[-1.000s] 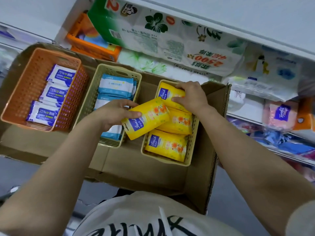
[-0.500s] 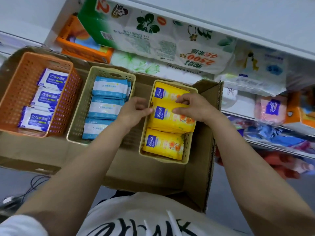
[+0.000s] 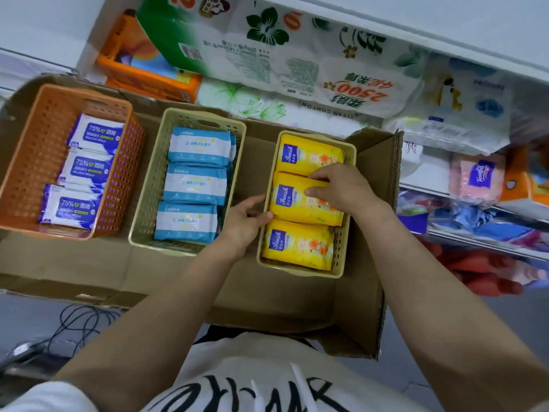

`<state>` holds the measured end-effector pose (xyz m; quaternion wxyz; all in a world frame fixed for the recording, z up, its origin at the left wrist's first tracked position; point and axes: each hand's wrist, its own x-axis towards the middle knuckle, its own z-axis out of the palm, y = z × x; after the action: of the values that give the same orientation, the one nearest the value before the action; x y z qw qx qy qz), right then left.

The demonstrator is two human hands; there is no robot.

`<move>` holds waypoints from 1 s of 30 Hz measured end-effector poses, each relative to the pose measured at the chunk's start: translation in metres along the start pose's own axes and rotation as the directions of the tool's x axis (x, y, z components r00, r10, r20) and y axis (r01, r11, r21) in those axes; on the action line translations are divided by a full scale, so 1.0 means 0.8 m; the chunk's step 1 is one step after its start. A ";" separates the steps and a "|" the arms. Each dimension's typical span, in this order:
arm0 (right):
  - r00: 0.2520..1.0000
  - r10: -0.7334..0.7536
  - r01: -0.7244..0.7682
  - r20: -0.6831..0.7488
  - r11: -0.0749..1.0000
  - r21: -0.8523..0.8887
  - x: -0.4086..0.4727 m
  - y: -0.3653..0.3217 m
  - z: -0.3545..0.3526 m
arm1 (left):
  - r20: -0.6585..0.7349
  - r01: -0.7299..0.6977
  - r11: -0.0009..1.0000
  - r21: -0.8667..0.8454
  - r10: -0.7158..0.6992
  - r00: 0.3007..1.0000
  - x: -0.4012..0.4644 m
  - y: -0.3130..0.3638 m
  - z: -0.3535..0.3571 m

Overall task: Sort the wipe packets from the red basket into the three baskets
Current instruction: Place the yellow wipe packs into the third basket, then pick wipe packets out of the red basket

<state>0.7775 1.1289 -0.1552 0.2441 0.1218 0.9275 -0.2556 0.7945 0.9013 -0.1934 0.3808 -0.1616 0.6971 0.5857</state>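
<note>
Now lowered flat into right beige basket [image 3: 347, 233], middle yellow packet [image 3: 300, 203]. Right hand [image 3: 341, 185] fingers curled, pressing its top; left hand [image 3: 246, 221] thumb touching its left edge, fingers loosely curled.
</note>
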 end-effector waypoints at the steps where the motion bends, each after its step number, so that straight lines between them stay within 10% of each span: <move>1: 0.998 0.001 -0.006 -0.057 0.997 -0.075 -0.003 -0.004 0.003 | 0.007 -0.001 1.000 -0.009 0.001 1.000 0.001 -0.002 -0.001; 5: 0.957 0.012 -0.059 -0.291 0.986 -0.153 -0.018 -0.017 0.023 | 0.031 -0.011 1.000 0.007 0.010 0.999 0.006 -0.002 -0.004; 17: 0.936 0.096 -0.106 -0.337 0.994 -0.010 -0.032 -0.019 0.054 | -0.046 -0.031 0.999 0.040 0.033 0.998 0.006 -0.006 0.008; 30: 0.969 -0.230 0.192 -0.090 0.930 -0.312 -0.103 -0.093 -0.031 | -0.274 -0.142 0.941 0.308 0.230 0.934 -0.143 0.019 -0.072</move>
<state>0.8116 1.0712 -0.0634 0.1721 -0.0014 0.9767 -0.1278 0.8397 0.8258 -0.0991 0.2297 -0.1267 0.8364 0.4813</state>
